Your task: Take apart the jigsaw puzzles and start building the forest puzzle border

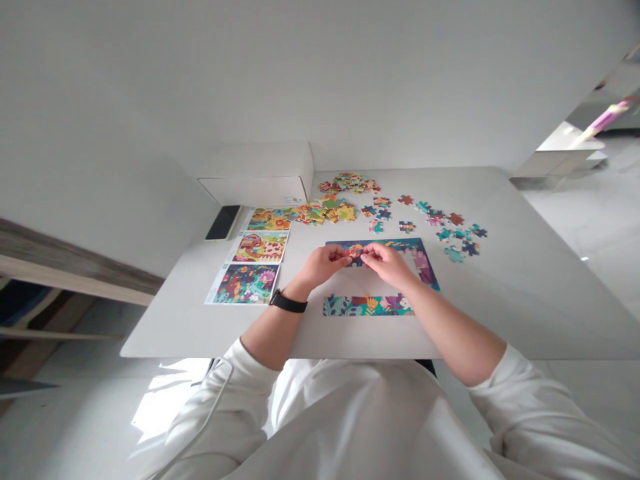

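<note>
My left hand [326, 262] and my right hand [386, 261] meet over the upper part of a partly joined jigsaw puzzle [427, 263]. Between their pinched fingertips is a red and dark blue puzzle piece [355, 255], gripped from both sides. Whether it touches the top row is hard to make out. The puzzle's top edge and right side form a dark blue and purple strip. Nearer to me lies a separate joined bottom strip [370, 305] with leaves and flowers, below my wrists.
Loose blue and teal pieces [456, 235] lie to the right, and yellow-green ones [327, 211] are heaped behind. A red pile [351, 181] sits farther back. On the left are a picture sheet [250, 284], a phone [223, 223] and a white box [260, 173] by the wall.
</note>
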Demonstrator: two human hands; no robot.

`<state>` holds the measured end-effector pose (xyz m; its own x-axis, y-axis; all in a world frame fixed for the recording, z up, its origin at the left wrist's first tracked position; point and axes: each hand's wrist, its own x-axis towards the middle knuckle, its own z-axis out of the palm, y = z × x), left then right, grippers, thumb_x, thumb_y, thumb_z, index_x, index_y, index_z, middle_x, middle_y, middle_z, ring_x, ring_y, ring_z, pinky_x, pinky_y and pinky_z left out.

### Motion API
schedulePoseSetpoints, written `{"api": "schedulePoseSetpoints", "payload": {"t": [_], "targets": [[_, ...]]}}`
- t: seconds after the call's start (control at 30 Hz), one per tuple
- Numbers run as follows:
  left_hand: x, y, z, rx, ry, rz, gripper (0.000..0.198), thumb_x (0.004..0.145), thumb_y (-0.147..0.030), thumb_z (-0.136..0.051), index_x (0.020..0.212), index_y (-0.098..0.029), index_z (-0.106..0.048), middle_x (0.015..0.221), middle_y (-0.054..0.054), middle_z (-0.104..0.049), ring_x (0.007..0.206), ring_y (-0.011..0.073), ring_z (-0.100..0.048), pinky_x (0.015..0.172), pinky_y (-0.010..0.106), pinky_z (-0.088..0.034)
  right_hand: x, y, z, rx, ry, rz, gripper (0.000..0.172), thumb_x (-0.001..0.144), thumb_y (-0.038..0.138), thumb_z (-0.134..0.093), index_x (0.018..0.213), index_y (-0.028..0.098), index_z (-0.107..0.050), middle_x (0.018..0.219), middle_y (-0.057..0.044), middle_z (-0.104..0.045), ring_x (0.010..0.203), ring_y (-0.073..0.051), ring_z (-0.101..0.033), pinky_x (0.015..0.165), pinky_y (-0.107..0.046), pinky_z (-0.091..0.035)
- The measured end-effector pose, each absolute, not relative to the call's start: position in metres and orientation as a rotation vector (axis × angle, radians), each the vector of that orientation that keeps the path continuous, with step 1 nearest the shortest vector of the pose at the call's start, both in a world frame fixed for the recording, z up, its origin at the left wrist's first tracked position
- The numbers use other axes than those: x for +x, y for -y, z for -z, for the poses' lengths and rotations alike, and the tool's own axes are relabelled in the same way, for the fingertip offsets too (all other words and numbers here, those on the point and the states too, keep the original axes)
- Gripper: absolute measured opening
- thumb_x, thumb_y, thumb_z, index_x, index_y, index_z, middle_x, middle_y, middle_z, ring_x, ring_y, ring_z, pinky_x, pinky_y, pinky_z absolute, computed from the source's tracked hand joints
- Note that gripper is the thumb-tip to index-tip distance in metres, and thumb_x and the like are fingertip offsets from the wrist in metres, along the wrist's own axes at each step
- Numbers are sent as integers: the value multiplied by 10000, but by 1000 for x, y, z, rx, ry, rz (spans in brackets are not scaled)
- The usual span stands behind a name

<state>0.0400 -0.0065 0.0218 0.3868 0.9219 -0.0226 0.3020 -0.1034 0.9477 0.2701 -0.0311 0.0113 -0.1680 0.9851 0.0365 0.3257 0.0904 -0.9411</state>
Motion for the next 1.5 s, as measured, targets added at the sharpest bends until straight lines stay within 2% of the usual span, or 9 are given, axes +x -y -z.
{"api": "schedulePoseSetpoints", "payload": {"t": [0.1, 0.23, 0.33, 0.47, 0.63, 0.9, 1.07, 1.23, 1.5], "targets": [[40, 6, -22, 1661, -1111, -759, 437, 832, -597, -762, 901, -168, -719, 794, 53, -757, 689, 164, -636, 626, 266, -443, 269, 32, -11, -1312, 1597, -1113, 221, 913, 466, -696, 951, 252, -659, 873, -26, -762, 787, -214, -716, 754, -341, -550], [37, 5, -24, 1798, -1158, -721, 370, 950, -523, -647, 883, -172, -745, 846, 58, -790, 735, 174, -667, 687, 282, -485, 269, 30, -9, -1330, 1572, -1093, 231, 896, 472, -707, 954, 253, -664, 855, -25, -764, 761, -208, -714, 758, -344, -556], [33, 5, -24, 1916, -1245, -798, 270, 1008, -407, -596, 1001, -192, -758, 902, 46, -796, 798, 179, -695, 755, 290, -517, 270, 28, -7, -1354, 1537, -1086, 217, 889, 453, -708, 955, 250, -668, 878, -33, -776, 752, -207, -720, 756, -346, -564], [28, 7, -27, 2201, -1230, -1015, 214, 984, -349, -706, 1146, -209, -721, 1105, 84, -779, 1035, 226, -705, 933, 354, -555, 271, 26, -5, -1368, 1514, -1088, 206, 879, 440, -714, 949, 251, -675, 885, -32, -783, 734, -204, -719, 740, -340, -565], [27, 9, -32, 2503, -924, -1044, 387, 889, -378, -869, 1193, -220, -689, 1297, 119, -735, 1249, 277, -648, 1101, 453, -518, 270, 27, -4, -1378, 1522, -1063, 196, 891, 437, -712, 936, 247, -697, 882, -32, -791, 738, -204, -719, 733, -334, -558], [27, 10, -38, 2557, -881, -969, 215, 964, -297, -782, 1156, -229, -715, 1224, 98, -762, 1197, 257, -685, 1079, 451, -529, 271, 27, -1, -1378, 1565, -1060, 246, 934, 478, -683, 986, 241, -725, 899, -37, -796, 763, -209, -717, 750, -333, -552], [5, 4, -47, 2520, -985, -878, 240, 948, -357, -799, 1154, -243, -750, 1223, 84, -774, 1194, 268, -692, 1091, 448, -524, 273, 28, -3, -1386, 1614, -971, 272, 959, 475, -667, 1109, 259, -738, 984, -51, -804, 852, -224, -730, 784, -344, -559], [-24, -2, -45, 2484, -1089, -703, 304, 938, -445, -786, 1187, -270, -779, 1233, 71, -781, 1188, 278, -696, 1121, 452, -502, 272, 33, -9, -1421, 1684, -948, 211, 957, 419, -679, 1084, 264, -743, 983, -48, -799, 853, -218, -726, 809, -351, -570], [-29, 4, -37, 2487, -1046, -429, 414, 848, -394, -856, 1250, -310, -796, 1201, 68, -777, 1136, 289, -705, 1070, 421, -517, 273, 34, -8, -1434, 1742, -926, 159, 975, 376, -668, 1062, 272, -752, 987, -43, -804, 860, -221, -744, 806, -352, -560]]}}
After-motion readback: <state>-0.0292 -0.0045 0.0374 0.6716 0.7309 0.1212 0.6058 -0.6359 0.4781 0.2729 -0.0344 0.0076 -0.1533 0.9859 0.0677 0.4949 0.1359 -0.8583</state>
